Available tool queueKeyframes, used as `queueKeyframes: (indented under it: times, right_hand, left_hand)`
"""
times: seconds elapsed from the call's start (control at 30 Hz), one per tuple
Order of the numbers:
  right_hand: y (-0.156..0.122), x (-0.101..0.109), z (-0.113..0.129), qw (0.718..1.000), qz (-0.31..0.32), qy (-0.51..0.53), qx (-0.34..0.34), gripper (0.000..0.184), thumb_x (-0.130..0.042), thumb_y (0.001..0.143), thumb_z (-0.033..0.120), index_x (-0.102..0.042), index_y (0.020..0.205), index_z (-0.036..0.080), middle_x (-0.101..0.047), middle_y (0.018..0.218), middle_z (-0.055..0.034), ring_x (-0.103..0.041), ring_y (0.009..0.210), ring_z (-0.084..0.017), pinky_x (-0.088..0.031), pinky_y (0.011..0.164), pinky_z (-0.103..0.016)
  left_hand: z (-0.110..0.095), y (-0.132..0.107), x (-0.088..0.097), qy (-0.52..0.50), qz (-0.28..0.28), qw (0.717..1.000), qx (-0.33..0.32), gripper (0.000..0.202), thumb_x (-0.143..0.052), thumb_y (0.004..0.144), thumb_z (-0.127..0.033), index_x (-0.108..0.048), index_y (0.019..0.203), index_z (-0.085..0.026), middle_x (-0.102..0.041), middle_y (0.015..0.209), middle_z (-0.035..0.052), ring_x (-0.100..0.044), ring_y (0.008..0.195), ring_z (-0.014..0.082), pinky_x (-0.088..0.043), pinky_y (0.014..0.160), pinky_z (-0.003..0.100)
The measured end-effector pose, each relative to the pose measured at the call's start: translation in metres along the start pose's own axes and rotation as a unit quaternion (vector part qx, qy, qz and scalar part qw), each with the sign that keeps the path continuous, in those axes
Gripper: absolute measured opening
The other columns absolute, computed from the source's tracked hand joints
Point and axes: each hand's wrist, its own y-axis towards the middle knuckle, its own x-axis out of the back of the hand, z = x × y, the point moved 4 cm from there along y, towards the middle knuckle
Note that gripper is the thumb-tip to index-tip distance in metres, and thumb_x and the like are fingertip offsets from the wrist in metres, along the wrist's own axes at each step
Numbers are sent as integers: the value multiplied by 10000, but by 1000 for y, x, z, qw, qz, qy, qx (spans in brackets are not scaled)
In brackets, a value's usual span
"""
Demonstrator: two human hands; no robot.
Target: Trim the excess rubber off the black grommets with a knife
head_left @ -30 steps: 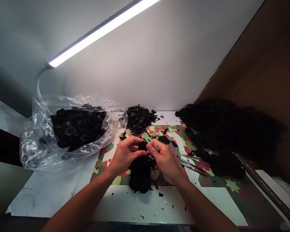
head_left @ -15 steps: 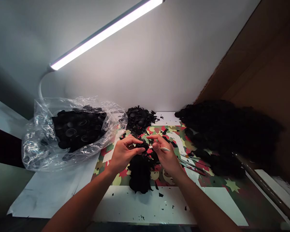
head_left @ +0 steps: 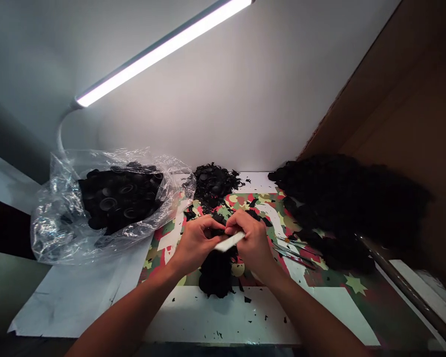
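Closely, holds the left hand and right hand fingertip to fingertip over the middle of the patterned mat. Pinches a small black piece in the left, with thumb and forefinger narrowly apart around it, just left of the right fingertips; perhaps ring-shaped, but too dark and too covered by fingers to tell. Grips a pale stick-like tool in the right, slanting toward the near left, close to the left thumb. As for the black piece, looks light, matte and rubbery, so likely to bend rather than crack, and unlikely to slip from dry fingers. Best taken by its edge, between thumb and forefinger; might tear at any thin part if pulled hard. On the near side, shows a pile of black pieces; to the right, metal hand tools, then a large black mound. Farther, shows a heap of black scraps; to the left, a clear plastic bag of black ring-like parts.
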Motion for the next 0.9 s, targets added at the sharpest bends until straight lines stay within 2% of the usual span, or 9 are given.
queueKeyframes:
  times: [0.1, 0.2, 0.3, 0.37, 0.53, 0.63, 0.77, 0.83, 0.9]
  right_hand:
    - [7, -4, -6, 997, 15, 18, -80, 164, -458, 782, 101, -492, 670, 218, -514, 627, 25, -446, 583, -143, -329, 546, -252]
    - [16, -5, -10, 994, 20, 16, -104, 138, -453, 776, 139, -461, 669, 225, -494, 607, 30, -433, 565, -143, -315, 538, -249]
    - [28, 21, -26, 991, -82, -56, -92, 121, -429, 754, 134, -441, 684, 232, -509, 636, 13, -439, 591, -158, -311, 572, -267]
    - [32, 48, -47, 972, -166, -109, -127, 115, -442, 743, 148, -423, 673, 238, -488, 613, 14, -410, 563, -161, -294, 573, -284]
    - [30, 66, -79, 979, -95, -124, -131, 152, -498, 827, 276, -567, 705, 216, -560, 748, -32, -509, 675, -191, -382, 650, -304]
    - [23, 57, -72, 982, -95, -114, -119, 266, -539, 876, 408, -610, 708, 214, -514, 772, -29, -487, 679, -187, -396, 650, -308]
    - [15, 49, -52, 982, -157, 12, -108, 523, -434, 984, 533, -460, 565, 222, -460, 657, -7, -451, 633, -167, -384, 649, -308]
    - [12, 44, -43, 978, -150, 100, -104, 525, -380, 1015, 523, -495, 603, 217, -492, 678, -11, -480, 661, -164, -394, 665, -302]
    - [10, 35, -36, 976, -94, 160, -115, 408, -446, 997, 512, -604, 763, 217, -521, 726, -2, -482, 655, -153, -389, 639, -291]
  left_hand:
    - [3, 3, -3, -49, 25, 997, 47, 88, -793, 706, -222, -760, 759, -159, -689, 708, 28, -574, 625, 136, -422, 575, 234]
    - [2, 3, -4, -109, 40, 988, 103, 144, -822, 673, -244, -735, 738, -149, -660, 646, 4, -512, 531, 95, -386, 514, 215]
    - [-1, -5, -6, -150, 76, 975, 145, 162, -850, 627, -226, -730, 701, -145, -643, 613, -3, -486, 487, 75, -363, 466, 200]
    - [-2, -11, -8, -170, 102, 967, 159, 166, -862, 609, -217, -740, 696, -145, -636, 596, -4, -485, 472, 72, -367, 449, 195]
    - [2, -9, -1, -188, 60, 970, 140, 167, -862, 613, -200, -774, 745, -145, -679, 638, 11, -528, 528, 79, -426, 483, 187]
    - [3, -4, 1, -189, 44, 971, 142, 167, -859, 616, -192, -775, 752, -142, -693, 645, 9, -532, 533, 73, -433, 495, 181]
    - [4, -1, 2, -203, 29, 967, 151, 199, -868, 590, -178, -783, 767, -144, -681, 607, -6, -529, 511, 69, -435, 499, 186]
    - [7, 0, 1, -210, 28, 965, 151, 213, -875, 595, -190, -790, 786, -147, -688, 616, -2, -539, 520, 71, -436, 508, 187]
    - [11, 1, 1, -218, 28, 964, 152, 225, -881, 606, -209, -795, 804, -150, -699, 640, 5, -548, 529, 71, -433, 514, 187]
